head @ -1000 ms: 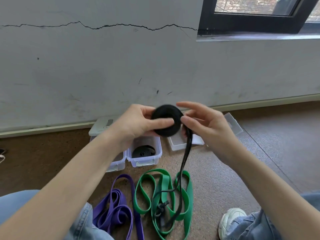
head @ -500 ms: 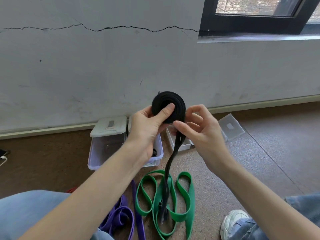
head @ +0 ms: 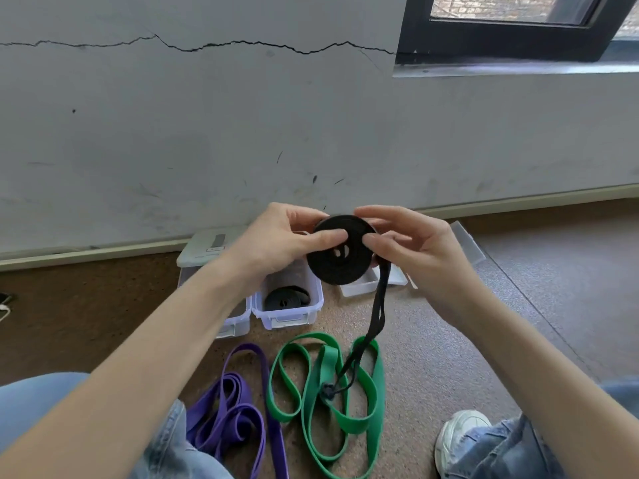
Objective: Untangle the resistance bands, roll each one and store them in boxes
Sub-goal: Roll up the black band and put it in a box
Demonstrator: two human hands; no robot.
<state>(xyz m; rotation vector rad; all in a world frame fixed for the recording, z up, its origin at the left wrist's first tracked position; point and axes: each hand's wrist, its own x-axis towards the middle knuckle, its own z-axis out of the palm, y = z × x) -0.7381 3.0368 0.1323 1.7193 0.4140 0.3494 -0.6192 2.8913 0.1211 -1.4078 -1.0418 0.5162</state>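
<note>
I hold a black resistance band wound into a flat roll (head: 340,262) in front of me. My left hand (head: 276,243) pinches the roll from the left, thumb on its face. My right hand (head: 415,247) grips it from the right. The band's loose tail (head: 375,319) hangs down to a knotted end on the floor. A green band (head: 366,378) and a purple band (head: 235,409) lie loose on the floor below. A clear box (head: 287,314) holds another rolled black band (head: 285,297).
A second clear box (head: 238,321) stands left of the first, its lid (head: 207,247) behind it. An open box (head: 359,286) and a lid (head: 466,240) lie behind my right hand. My knees and a white shoe (head: 460,437) are at the bottom. The wall is close ahead.
The roll has dropped lower and turned flat-face towards me. My right hand shifted from the hanging tail up onto the roll's right edge. The tail hangs more to the right.
</note>
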